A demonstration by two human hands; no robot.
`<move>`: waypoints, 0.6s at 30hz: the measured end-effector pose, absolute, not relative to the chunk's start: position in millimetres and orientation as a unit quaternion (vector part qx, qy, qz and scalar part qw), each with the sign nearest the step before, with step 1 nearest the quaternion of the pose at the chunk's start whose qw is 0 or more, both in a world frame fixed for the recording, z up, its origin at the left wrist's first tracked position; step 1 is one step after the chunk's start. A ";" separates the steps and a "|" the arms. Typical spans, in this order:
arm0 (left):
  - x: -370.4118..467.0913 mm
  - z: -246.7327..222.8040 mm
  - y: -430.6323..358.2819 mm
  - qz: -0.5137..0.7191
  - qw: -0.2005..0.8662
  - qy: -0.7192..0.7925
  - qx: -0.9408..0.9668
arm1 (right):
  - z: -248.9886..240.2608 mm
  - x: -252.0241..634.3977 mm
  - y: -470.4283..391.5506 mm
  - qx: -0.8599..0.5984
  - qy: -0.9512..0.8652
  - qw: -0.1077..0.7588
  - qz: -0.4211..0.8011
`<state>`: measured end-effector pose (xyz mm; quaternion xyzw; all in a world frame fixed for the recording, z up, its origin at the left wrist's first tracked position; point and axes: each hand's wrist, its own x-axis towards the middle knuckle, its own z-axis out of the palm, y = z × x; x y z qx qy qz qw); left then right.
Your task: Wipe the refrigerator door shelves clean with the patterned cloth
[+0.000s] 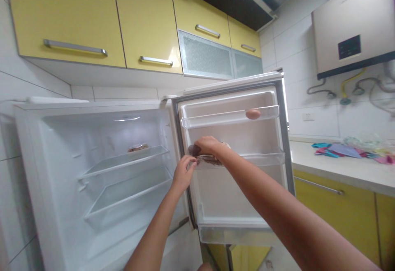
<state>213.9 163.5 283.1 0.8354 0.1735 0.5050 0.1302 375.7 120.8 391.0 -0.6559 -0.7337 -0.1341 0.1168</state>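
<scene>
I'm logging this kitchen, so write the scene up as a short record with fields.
Refrigerator door: open
Right hand: at the middle door bin, over a brown patterned item; grip unclear
Left hand: fingertips near the item's left end; contact unclear
Top door bin: holds a brown egg
Upper glass shelf: bears a small package, contents unclear
Countertop: right of the door, with a colorful cloth-like pile

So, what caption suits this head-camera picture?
Left hand and right hand at the middle door shelf of an open fridge, egg above.
</scene>
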 end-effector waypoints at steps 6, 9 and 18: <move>206.4 287.1 162.9 0.496 0.127 0.162 0.844 | 392.4 408.8 104.2 -0.637 -0.769 0.044 -0.045; 203.2 285.8 164.2 0.497 0.130 0.159 0.843 | 393.8 442.5 84.4 -0.626 -0.779 0.018 0.001; 195.4 283.9 166.5 0.500 0.142 0.147 0.841 | 398.9 515.1 11.3 -0.639 -0.769 0.027 0.006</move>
